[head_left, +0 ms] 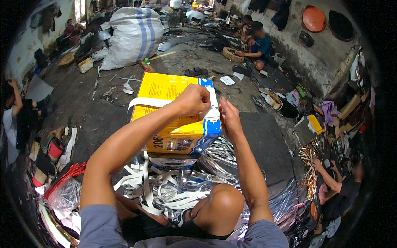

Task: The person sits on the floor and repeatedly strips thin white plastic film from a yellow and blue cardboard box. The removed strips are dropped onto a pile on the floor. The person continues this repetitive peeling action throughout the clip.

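Observation:
A yellow and blue cardboard box [159,87] stands in front of me, with a white strap [144,101] across its top. My left hand [192,100] is closed in a pinch over the top near the right edge; what its fingers grip is hidden. Beside it, a white band [213,103] lies over the box's blue edge. My right hand [231,119] is at that edge, fingers stretched upward and thumb side toward the band. From the box's near side, more white strap [146,177] hangs into a loose pile between my legs.
Bundles of shiny silver strips [219,155] lie right of the box. A large white sack [134,35] stands at the back left. People sit working at the far right, near right and left. Red strips [66,180] and clear plastic [66,196] lie near left.

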The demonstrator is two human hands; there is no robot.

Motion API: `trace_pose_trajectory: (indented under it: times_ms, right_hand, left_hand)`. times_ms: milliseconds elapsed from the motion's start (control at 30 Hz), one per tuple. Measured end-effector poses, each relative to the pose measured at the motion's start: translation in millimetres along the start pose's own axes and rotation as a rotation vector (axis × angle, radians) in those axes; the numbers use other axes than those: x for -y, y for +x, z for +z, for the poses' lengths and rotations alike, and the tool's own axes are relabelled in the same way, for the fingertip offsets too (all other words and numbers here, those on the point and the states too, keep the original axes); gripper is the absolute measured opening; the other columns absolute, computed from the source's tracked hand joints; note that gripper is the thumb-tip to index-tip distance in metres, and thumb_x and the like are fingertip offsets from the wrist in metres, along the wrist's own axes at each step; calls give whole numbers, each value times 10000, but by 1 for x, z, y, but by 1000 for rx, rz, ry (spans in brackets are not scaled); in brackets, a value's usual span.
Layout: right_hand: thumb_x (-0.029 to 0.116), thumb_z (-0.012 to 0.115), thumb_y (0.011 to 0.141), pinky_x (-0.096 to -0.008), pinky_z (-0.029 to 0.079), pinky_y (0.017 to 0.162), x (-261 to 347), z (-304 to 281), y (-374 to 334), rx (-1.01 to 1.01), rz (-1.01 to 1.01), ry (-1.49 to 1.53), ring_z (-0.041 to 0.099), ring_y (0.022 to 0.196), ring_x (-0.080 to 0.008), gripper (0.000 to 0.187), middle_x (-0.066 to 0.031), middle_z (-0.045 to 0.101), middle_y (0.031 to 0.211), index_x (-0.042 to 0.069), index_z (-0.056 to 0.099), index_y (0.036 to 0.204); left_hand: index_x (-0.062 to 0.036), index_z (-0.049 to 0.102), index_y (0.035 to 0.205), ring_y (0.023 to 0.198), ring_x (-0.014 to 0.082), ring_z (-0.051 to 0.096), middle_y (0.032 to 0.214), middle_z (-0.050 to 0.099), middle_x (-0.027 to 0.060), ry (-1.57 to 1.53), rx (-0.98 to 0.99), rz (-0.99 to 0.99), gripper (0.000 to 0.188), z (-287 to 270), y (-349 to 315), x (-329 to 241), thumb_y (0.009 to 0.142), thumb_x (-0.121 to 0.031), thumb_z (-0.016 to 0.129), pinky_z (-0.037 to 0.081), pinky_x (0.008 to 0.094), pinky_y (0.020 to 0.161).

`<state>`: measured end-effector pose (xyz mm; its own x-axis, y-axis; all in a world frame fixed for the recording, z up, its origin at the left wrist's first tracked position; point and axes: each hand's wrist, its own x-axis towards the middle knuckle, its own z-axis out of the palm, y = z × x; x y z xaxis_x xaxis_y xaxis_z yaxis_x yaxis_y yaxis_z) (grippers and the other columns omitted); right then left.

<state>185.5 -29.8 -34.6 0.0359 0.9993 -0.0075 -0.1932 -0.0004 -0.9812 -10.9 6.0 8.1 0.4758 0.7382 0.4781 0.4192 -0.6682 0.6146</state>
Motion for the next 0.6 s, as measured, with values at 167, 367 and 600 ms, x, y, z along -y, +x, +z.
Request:
trace_pose_trajectory:
  times_ms: [167,367,600]
  right_hand:
    - [241,650,1027,-269,386,514,-3,-4,8,61,-252,-344,468,588,-56,291,42,533,689,73,583,798]
    - [206,601,1025,-295,527,522,-52,-12,16,98,85,194,619,598,-106,158,-12,672,790,71,662,969]
    - [516,532,1045,-235,308,308,-35,-40,4,-80,134,274,484,434,-64,458,14,514,596,142,535,780]
  left_hand:
    - [19,722,794,642,173,628,745,675,114,-84,-129,37,102,13,-12,3,796,-80,750,506,338,603]
    - [32,743,827,712,267,709,792,717,176,-142,-116,-17,109,20,-7,-6,803,-75,740,565,365,688]
    - [32,734,806,713,267,689,798,688,157,-147,-113,-24,106,22,-5,-9,804,-74,723,547,365,678]
